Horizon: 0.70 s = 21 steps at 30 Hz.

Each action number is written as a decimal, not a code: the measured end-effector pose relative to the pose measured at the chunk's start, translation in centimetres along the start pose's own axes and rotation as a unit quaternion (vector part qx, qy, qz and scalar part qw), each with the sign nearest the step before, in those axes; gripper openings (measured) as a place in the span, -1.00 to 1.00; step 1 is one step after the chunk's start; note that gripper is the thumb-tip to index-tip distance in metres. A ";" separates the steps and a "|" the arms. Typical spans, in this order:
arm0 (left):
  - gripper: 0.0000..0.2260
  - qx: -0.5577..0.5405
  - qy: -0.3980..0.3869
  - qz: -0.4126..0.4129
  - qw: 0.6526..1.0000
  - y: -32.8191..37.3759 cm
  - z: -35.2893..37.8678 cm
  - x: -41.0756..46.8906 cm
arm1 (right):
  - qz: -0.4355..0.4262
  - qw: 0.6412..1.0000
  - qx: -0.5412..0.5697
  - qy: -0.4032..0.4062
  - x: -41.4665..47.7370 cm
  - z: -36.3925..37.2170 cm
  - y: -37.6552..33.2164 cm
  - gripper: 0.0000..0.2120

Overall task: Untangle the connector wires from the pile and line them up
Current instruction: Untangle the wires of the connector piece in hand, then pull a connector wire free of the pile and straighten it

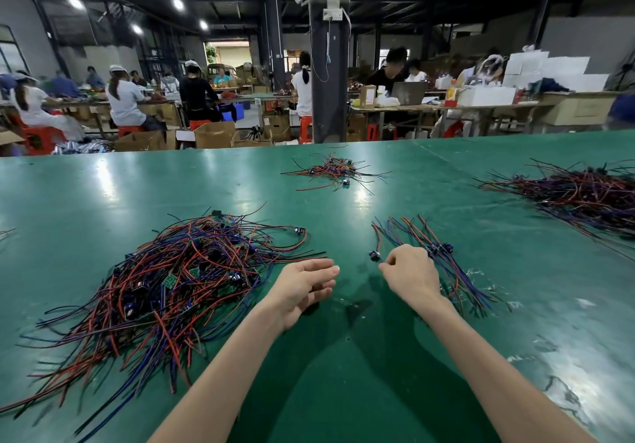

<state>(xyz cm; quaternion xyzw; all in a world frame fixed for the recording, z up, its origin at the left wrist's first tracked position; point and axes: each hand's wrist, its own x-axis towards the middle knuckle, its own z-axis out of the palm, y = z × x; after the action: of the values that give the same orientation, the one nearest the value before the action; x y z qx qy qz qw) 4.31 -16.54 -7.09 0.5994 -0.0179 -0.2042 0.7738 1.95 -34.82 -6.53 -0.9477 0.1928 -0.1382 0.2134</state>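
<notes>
Nearest, on the green table point(343, 374), two bare forearms reaching forward side by side. Left hand point(302, 284) relaxed and released, palm turned inward, fingers loosely straight, holding nothing, just off the right edge of the big tangled pile point(178, 277) of red, blue and black wires with small green boards and dark plugs mixed in. Pile spread wide to the left of both hands, its nearest strands trailing toward the table's near edge.

Right hand point(409, 271) curled, thumb and forefinger tips pressed together just beside a small blue plug point(374, 254) on a red wire. Cannot tell whether a strand sits between those fingertips. Directly under and behind that hand, the sorted row point(457, 284) of wires, lying roughly parallel and slanting up to the left, with dark plugs bunched close to the knuckles.

Farther out, near the table's middle, a small loose heap point(335, 171) of the same wires, well apart from both hands. Far right, a larger heap point(584, 195) running off the edge of view.

Beyond the table, open cardboard boxes point(214, 135) on the floor, dark wires poking from one, other contents unreadable. White boxes point(549, 71) stacked on a bench at right. Dark pillar point(328, 64) in the centre, and seated people point(123, 99) at long benches on red stools.
</notes>
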 end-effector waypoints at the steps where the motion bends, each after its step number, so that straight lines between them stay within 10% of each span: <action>1: -0.78 0.009 0.000 0.004 1.000 0.0 0.0 0.0 | 0.006 1.000 -0.024 0.008 0.1 0.0 0.2 -0.83; 7: -0.92 0.197 0.047 0.111 0.973 -0.7 -0.3 0.3 | -0.008 0.994 -0.102 0.042 0.2 -0.1 0.6 -0.89; 15: -0.70 0.683 0.221 0.262 0.645 -0.9 -2.5 0.6 | -0.187 0.962 -0.196 -0.036 0.2 1.6 0.3 -0.59; 21: -0.72 0.765 0.255 0.144 0.574 -0.8 -3.6 0.8 | -0.123 0.971 -0.200 -0.044 0.7 1.3 1.1 -0.57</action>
<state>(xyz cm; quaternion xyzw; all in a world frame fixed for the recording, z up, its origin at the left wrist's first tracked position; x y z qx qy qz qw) 5.79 -13.63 -8.98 0.9853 -0.0555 0.1605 0.0198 2.70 -35.56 -8.02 -0.9928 0.0888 -0.0800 0.0088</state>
